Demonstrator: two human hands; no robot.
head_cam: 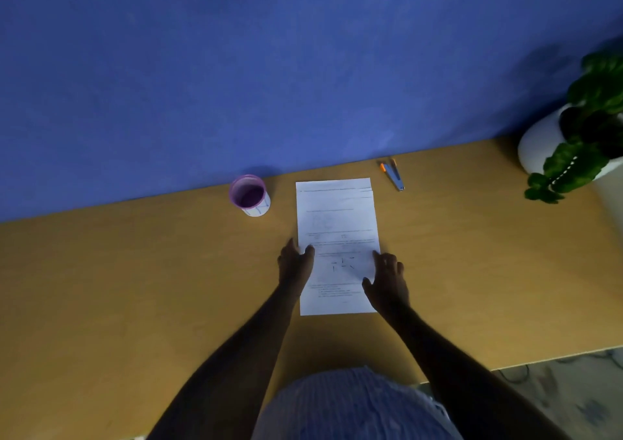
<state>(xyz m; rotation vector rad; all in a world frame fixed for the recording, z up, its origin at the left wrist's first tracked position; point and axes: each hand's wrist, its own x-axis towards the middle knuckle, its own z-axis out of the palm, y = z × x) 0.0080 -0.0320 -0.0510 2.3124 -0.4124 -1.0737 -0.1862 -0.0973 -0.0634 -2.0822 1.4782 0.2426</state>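
Observation:
A small stack of white printed sheets (337, 224) lies flat on the yellow-brown table (135, 288), its top edges slightly offset. My left hand (296, 264) rests at the stack's left edge, thumb on the paper and fingers beside it. My right hand (387, 279) lies on the right edge lower down, fingers spread over the sheet. Neither hand curls round anything.
A purple cup (248, 195) stands left of the sheets near the blue wall (269, 68). A blue stapler with an orange tip (392, 174) lies at the back right. A potted plant in a white pot (569, 136) stands far right. The table's near edge runs right of my body.

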